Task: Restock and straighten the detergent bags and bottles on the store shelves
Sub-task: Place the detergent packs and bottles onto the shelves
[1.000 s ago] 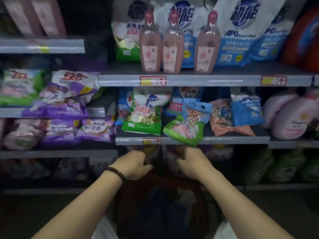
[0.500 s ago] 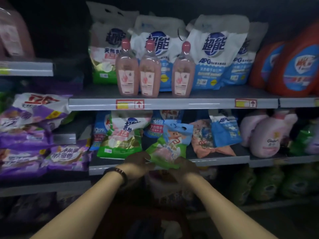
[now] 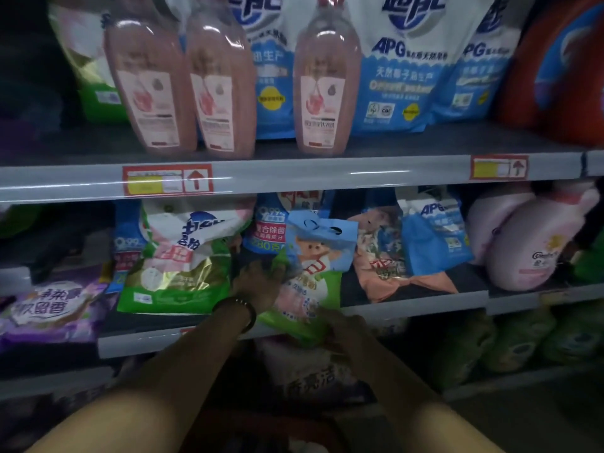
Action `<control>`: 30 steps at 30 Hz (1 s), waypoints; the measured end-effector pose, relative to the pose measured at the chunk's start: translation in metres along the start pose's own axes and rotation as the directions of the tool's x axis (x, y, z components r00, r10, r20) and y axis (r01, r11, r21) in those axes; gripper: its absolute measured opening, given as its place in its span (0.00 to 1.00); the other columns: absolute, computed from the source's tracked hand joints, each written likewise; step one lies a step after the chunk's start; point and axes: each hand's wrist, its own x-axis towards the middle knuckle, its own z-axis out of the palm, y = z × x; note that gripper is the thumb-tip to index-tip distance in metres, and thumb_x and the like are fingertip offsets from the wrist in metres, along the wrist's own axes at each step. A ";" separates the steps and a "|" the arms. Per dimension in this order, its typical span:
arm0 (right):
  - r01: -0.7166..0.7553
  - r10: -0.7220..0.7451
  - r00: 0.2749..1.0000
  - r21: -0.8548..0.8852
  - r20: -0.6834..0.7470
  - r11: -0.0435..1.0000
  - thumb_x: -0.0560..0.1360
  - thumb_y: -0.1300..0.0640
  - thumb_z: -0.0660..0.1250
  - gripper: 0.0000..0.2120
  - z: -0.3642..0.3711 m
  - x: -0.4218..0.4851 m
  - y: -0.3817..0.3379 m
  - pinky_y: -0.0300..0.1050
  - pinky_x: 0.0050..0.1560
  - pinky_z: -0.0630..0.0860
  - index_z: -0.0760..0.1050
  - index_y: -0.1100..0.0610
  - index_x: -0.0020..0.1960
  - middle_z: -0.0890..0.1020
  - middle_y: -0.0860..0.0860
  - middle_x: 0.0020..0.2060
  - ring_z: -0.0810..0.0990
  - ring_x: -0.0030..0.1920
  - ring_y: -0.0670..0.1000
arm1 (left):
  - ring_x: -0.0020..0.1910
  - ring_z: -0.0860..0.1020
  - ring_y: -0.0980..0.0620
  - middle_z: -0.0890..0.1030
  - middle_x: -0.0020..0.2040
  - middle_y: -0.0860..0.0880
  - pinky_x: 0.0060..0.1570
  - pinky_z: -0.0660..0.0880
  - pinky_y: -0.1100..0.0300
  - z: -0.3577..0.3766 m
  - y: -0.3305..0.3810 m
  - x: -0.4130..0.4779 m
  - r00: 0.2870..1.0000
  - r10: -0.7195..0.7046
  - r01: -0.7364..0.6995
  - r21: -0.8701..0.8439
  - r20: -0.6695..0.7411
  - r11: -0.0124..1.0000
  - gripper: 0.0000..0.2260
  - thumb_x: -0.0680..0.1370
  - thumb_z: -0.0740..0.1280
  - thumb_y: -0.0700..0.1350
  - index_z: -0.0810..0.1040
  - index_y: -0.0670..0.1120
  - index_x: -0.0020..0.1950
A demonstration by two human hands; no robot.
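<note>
A green and blue detergent bag (image 3: 318, 256) with a cartoon animal leans at the front of the middle shelf (image 3: 408, 305), its bottom hanging over the edge. My left hand (image 3: 258, 282), a dark bracelet on its wrist, grips the bag's left side. My right hand (image 3: 346, 331) holds the bag's lower right corner from below the shelf edge. A green and white bag (image 3: 176, 263) leans just left of it. A peach bag (image 3: 382, 256) and a small blue APG bag (image 3: 431, 237) stand to its right.
Three pink bottles (image 3: 327, 76) stand on the upper shelf (image 3: 327, 174) before large blue and white APG bags (image 3: 405, 70). An orange jug (image 3: 562, 67) is at upper right. Pink jugs (image 3: 529, 237) fill the middle right, purple bags (image 3: 49, 312) the left, green bags (image 3: 523, 338) the lower shelf.
Both hands rose from below the shelf edge and took hold of the cartoon bag. My head has moved closer to the shelves.
</note>
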 end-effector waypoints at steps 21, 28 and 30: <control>0.371 -0.445 0.892 0.442 0.073 0.817 0.79 0.60 0.73 0.14 -0.021 -0.104 0.032 0.74 0.59 0.80 0.83 0.60 0.64 0.86 0.63 0.58 0.86 0.57 0.68 | 0.53 0.88 0.42 0.89 0.52 0.44 0.57 0.84 0.40 -0.019 0.008 -0.134 0.997 -0.022 -0.058 -0.862 -0.080 0.503 0.11 0.80 0.75 0.48 0.88 0.44 0.58; 0.494 -0.521 0.854 0.299 0.012 0.817 0.75 0.62 0.77 0.14 -0.008 -0.181 0.050 0.69 0.59 0.82 0.84 0.59 0.59 0.89 0.60 0.52 0.88 0.54 0.65 | 0.58 0.85 0.35 0.85 0.61 0.36 0.59 0.81 0.39 -0.049 -0.043 -0.232 0.987 -0.067 0.159 -0.967 0.148 0.200 0.17 0.79 0.70 0.44 0.82 0.43 0.68; 0.481 -0.519 0.850 0.266 0.095 0.836 0.75 0.63 0.76 0.12 -0.003 -0.193 0.056 0.69 0.60 0.81 0.84 0.60 0.58 0.89 0.61 0.52 0.87 0.55 0.66 | 0.60 0.84 0.36 0.84 0.64 0.36 0.64 0.78 0.40 -0.066 -0.062 -0.253 0.968 -0.061 0.251 -0.956 0.244 0.156 0.21 0.77 0.71 0.48 0.83 0.42 0.67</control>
